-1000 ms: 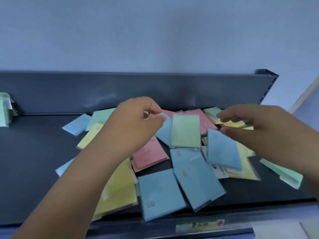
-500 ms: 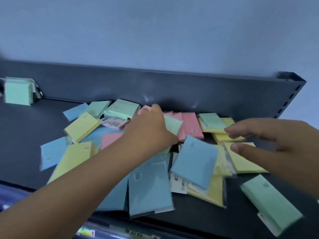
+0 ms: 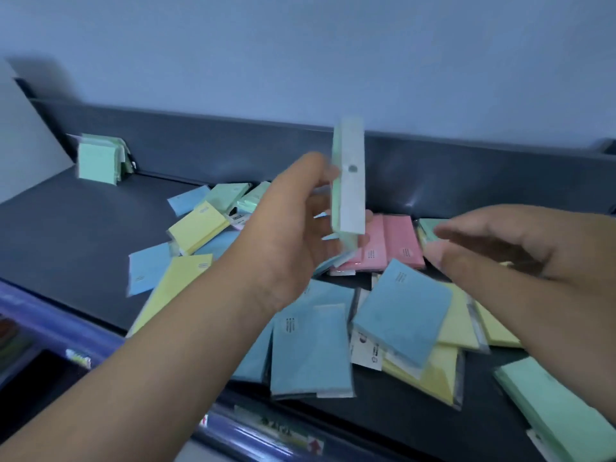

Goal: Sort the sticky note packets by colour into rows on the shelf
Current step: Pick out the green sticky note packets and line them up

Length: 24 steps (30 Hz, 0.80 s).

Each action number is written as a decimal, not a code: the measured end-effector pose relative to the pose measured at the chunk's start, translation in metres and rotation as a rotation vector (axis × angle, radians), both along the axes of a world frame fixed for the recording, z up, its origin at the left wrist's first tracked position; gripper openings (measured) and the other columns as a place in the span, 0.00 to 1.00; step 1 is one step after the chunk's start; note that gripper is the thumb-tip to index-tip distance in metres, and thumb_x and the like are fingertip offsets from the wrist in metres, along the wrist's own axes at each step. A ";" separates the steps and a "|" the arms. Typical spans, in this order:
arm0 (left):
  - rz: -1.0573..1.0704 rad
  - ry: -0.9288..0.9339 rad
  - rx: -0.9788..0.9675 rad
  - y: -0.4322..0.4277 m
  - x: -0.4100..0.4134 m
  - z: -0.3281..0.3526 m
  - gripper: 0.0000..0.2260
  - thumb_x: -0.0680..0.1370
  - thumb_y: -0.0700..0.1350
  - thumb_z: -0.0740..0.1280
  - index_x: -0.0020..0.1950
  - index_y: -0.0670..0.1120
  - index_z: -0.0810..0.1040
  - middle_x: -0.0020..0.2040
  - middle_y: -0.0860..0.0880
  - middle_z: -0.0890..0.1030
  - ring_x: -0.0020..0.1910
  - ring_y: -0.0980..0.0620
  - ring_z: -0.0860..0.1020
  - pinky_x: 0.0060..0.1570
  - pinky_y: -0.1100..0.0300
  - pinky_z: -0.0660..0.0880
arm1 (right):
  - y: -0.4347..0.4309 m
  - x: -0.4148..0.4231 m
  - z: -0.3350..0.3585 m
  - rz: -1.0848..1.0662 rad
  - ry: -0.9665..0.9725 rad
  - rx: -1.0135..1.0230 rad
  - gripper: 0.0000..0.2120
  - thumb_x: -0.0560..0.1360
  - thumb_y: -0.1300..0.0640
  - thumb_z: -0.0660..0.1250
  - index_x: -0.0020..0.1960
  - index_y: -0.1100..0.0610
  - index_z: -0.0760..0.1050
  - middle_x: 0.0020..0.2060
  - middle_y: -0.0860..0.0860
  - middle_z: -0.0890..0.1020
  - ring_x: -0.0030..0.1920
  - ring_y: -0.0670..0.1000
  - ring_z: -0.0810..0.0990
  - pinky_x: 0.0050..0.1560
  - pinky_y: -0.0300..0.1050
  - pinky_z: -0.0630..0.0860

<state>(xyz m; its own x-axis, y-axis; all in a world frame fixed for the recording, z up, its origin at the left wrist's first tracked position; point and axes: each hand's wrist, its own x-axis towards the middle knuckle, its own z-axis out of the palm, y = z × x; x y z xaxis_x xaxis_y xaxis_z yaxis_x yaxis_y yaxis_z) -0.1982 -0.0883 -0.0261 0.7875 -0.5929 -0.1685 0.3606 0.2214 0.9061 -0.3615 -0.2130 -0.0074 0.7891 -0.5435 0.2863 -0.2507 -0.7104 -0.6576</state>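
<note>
My left hand (image 3: 293,228) grips a green sticky note packet (image 3: 348,175) and holds it upright above the pile. The pile of mixed packets lies on the dark shelf (image 3: 66,235): blue packets (image 3: 403,311), yellow packets (image 3: 196,226), pink packets (image 3: 396,243) and more green ones (image 3: 560,405). My right hand (image 3: 520,251) hovers over the right side of the pile with fingers stretched out, holding nothing. A stack of green packets (image 3: 98,158) stands at the shelf's back left corner.
The shelf's dark back wall (image 3: 200,155) runs behind the pile. A blue front rail with price labels (image 3: 273,431) edges the shelf. A white side panel (image 3: 26,138) stands at the far left. A lower shelf (image 3: 20,361) shows at the bottom left.
My left hand has lifted a green packet out of the pile and raised it upright. The view has swung left, bringing the green stack at the back left closer in.
</note>
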 end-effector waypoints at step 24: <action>0.008 -0.338 0.052 0.203 0.056 -0.015 0.06 0.80 0.39 0.69 0.54 0.39 0.83 0.52 0.41 0.85 0.44 0.53 0.82 0.46 0.57 0.79 | 0.230 0.118 -0.021 -0.065 -0.387 1.111 0.09 0.67 0.55 0.74 0.45 0.58 0.83 0.35 0.57 0.87 0.29 0.50 0.83 0.33 0.42 0.81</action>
